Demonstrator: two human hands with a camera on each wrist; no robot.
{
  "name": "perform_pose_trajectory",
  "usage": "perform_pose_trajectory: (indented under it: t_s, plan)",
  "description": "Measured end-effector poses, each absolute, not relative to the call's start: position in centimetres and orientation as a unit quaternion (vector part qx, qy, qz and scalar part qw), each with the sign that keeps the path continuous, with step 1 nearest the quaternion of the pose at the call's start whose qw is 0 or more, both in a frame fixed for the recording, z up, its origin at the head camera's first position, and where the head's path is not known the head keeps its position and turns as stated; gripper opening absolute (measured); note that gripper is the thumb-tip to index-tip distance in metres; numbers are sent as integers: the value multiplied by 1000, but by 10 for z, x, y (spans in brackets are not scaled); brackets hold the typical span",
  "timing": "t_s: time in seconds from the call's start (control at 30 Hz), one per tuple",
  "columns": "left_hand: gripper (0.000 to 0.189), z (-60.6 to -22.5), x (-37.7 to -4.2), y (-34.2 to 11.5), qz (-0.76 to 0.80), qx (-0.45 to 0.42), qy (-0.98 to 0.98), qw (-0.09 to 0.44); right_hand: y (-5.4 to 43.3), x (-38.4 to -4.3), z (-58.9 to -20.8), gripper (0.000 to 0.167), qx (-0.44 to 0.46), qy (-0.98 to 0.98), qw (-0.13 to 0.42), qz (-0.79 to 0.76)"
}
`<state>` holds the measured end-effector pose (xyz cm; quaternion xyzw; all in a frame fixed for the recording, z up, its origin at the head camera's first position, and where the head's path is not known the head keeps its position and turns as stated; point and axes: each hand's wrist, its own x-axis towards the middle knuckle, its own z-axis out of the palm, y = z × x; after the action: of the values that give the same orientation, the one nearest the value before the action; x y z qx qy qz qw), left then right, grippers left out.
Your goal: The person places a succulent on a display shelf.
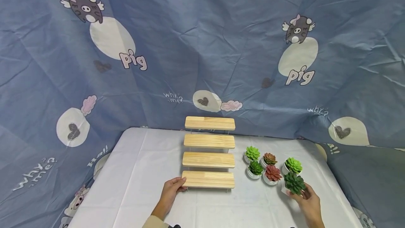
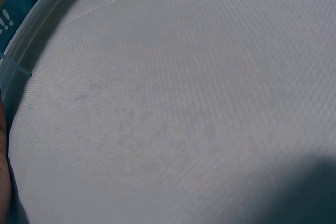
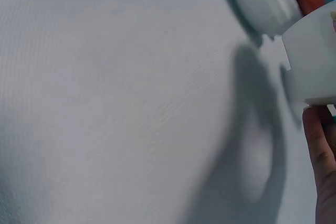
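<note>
A four-tier wooden stand (image 1: pixel 208 179) with light boards stands in the middle of the table. At the left end of its lowest board, my left hand (image 1: pixel 171 190) pinches the wood, thumb on top. Only a sliver of that hand (image 2: pixel 4 177) shows at the edge of the left wrist view. My right hand (image 1: pixel 307 201) holds a dark green succulent (image 1: pixel 294 183) by its white pot (image 3: pixel 314 59). In the right wrist view the pot appears tilted and just off the cloth, with fingers (image 3: pixel 320 150) against its lower edge.
Left of the right hand stand potted succulents: a red one (image 1: pixel 273 173), a brown one (image 1: pixel 269 159), a dark green one (image 1: pixel 255 168) and two bright green ones (image 1: pixel 252 153). White cloth (image 1: pixel 142 164) covers the table. Blue printed fabric (image 1: pixel 202 45) hangs behind and beside it.
</note>
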<state>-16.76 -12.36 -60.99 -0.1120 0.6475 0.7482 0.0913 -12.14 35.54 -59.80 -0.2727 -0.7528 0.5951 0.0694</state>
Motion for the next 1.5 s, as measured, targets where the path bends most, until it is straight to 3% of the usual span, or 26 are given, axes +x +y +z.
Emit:
perform_pose_trajectory:
  t_s: [0.27,0.7,1.2,1.5]
  plan:
    - [35,-611,-167,-125,749,-116,647,83,372,-143,-627,98,-267,-758,83,590]
    - [35,-611,-168,-123,752,-116,645,75,323,-126,-525,88,-204,-784,53,585]
    - [38,-611,-167,-124,747,-127,648,81,295,-158,-493,71,-81,-789,80,604]
    - [39,-612,-166,-123,750,-126,644,80,276,-185,-467,83,-66,-797,16,601]
